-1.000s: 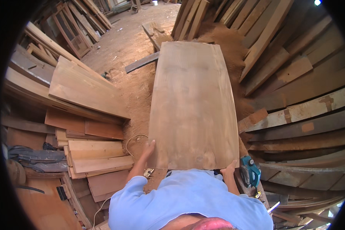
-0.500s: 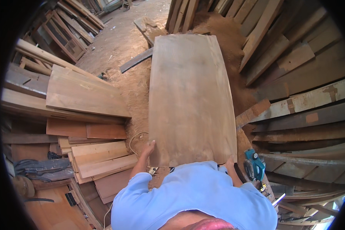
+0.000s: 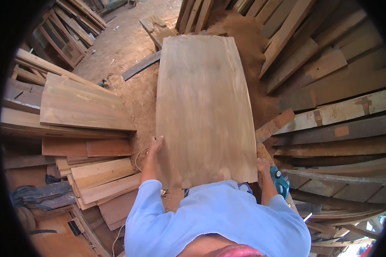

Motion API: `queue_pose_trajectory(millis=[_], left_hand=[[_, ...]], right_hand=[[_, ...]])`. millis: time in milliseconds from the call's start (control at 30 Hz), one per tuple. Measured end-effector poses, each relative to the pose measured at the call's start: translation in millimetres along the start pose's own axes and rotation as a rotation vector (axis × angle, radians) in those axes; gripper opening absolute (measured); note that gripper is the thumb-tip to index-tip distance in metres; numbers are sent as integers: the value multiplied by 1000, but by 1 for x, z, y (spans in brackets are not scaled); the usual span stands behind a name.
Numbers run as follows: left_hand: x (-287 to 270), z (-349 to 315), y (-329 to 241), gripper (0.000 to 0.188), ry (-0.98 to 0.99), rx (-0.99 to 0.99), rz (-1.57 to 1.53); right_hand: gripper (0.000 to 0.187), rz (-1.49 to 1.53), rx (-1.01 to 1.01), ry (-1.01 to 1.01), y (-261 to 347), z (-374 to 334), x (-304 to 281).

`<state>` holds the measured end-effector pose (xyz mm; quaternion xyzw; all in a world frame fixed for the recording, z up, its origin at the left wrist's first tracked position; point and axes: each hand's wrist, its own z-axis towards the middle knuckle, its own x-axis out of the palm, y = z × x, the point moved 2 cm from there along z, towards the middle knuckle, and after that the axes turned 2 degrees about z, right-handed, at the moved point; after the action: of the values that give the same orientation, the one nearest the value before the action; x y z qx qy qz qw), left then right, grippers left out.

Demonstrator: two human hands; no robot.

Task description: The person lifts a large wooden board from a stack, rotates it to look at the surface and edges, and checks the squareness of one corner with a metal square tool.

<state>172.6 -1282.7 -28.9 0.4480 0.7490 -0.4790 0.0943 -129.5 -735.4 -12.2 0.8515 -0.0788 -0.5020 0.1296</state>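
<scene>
A broad light-brown wooden panel (image 3: 203, 107) lies flat in front of me, its near end close to my waist. My left hand (image 3: 156, 144) is closed on its left edge, a little up from the near corner, with the thumb side on top. At the right edge, near the other corner, my right hand (image 3: 263, 166) is closed against the panel's side; its fingers are partly hidden below the board. Just right of that hand is a teal power planer (image 3: 279, 180), partly covered by my forearm.
A stub of plank (image 3: 275, 125) sticks out under the panel's right side, and a dark board (image 3: 140, 66) at its far left. Stacked planks (image 3: 103, 177) fill the left; long boards (image 3: 339, 130) line the right. A pale cord (image 3: 139, 157) loops beside my left hand.
My left hand has moved farther up the left edge. My right hand has shifted from the near right corner to the panel's side. The view has moved slightly.
</scene>
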Motion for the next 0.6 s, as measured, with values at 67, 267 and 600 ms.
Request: queue_pose_trajectory(millis=[67,267,600], left_hand=[[5,-2,-7,73,-46,37,109],[11,-26,-13,77,-58,-20,173],[15,-65,-38,75,-119,-2,163]], right_hand=[[71,-33,65,229,1,26,13],[84,108,186,111,1,46,50],[81,199,127,58,9,43,17]])
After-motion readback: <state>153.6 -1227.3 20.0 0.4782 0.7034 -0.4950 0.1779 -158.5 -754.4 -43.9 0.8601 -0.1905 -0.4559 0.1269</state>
